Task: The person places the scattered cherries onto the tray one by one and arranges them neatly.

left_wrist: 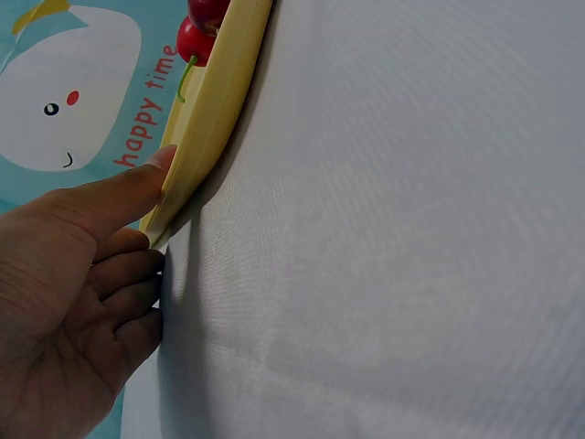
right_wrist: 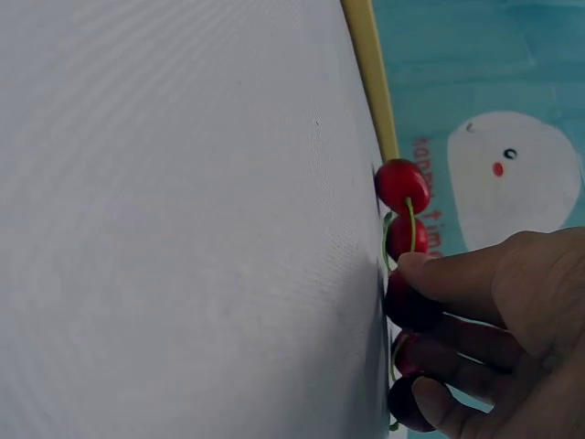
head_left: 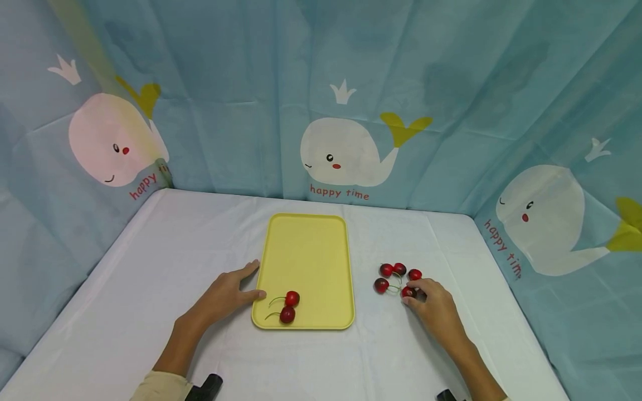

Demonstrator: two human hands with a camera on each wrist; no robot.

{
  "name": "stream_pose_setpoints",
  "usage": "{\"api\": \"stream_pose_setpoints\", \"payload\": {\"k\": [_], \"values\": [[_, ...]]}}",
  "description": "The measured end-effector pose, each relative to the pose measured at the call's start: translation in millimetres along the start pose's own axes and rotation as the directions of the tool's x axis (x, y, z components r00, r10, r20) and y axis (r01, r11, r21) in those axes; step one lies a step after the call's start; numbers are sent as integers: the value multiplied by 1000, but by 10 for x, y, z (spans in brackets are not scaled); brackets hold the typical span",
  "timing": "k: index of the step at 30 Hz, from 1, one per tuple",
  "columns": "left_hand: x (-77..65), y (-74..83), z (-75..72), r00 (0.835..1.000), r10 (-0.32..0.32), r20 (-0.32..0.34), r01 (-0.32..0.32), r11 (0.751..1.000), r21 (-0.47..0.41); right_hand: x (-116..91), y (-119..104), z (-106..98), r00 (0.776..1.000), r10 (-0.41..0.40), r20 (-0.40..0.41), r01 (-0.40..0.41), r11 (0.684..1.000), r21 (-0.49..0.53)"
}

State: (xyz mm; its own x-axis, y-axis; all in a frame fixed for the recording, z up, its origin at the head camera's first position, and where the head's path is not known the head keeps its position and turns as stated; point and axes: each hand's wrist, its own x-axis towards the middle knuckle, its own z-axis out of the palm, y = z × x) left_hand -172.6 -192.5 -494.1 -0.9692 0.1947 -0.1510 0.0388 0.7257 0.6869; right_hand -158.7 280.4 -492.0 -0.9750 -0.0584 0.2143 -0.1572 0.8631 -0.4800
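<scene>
My left hand (head_left: 224, 295) holds the left edge of a yellow tray (head_left: 311, 250), with the thumb over the rim and the fingers along the outside. Two red cherries (head_left: 292, 299) with green stems lie near the tray's front left corner, one in front of the other. To the right of the tray, my right hand (head_left: 437, 309) pinches a dark red cherry (right_wrist: 413, 304) between thumb and fingers, low by the tablecloth. Several other cherries (head_left: 386, 270) lie grouped just beyond and left of these fingers. Part of the pinched cherry is hidden behind the thumb.
A white cloth (head_left: 225, 223) covers the table. Blue curtains (head_left: 241, 111) printed with whales surround its back and sides. Black wrist straps or mounts (head_left: 208, 385) show at the lower edge, beside a beige sleeve (head_left: 163, 386).
</scene>
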Motion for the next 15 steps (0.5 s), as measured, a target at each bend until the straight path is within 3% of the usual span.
{"api": "stream_pose_setpoints", "payload": {"k": [15], "values": [[-9, 27, -9, 1000, -7, 3, 7, 1000, 3, -11, 13, -50, 989, -42, -138, 58, 992, 111]]}}
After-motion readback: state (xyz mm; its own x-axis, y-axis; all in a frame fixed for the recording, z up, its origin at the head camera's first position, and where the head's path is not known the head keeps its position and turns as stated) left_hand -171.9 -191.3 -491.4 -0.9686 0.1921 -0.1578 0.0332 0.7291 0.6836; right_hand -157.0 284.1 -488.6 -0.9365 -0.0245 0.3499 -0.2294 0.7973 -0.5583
